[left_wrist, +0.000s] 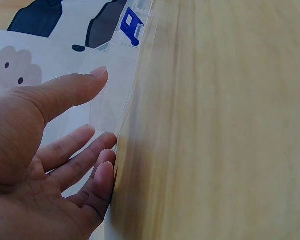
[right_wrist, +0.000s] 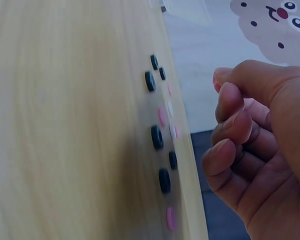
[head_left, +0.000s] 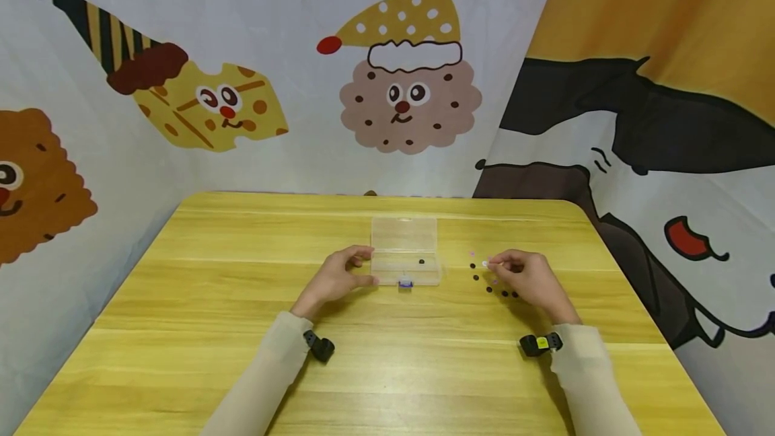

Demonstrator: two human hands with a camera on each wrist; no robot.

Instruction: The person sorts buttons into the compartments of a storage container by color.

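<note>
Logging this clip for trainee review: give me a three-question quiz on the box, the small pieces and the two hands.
1. True or false: the clear plastic box stands open on the wooden table.
2. Which hand touches the box? A) left hand B) right hand C) both
3. Fill in: the loose black and pink buttons lie on the table beside the ____ hand.

Key:
1. True; its lid is folded back, and one black button lies inside.
2. A; its fingers rest against the box's side.
3. Right; that hand pinches a small pale piece.
</note>
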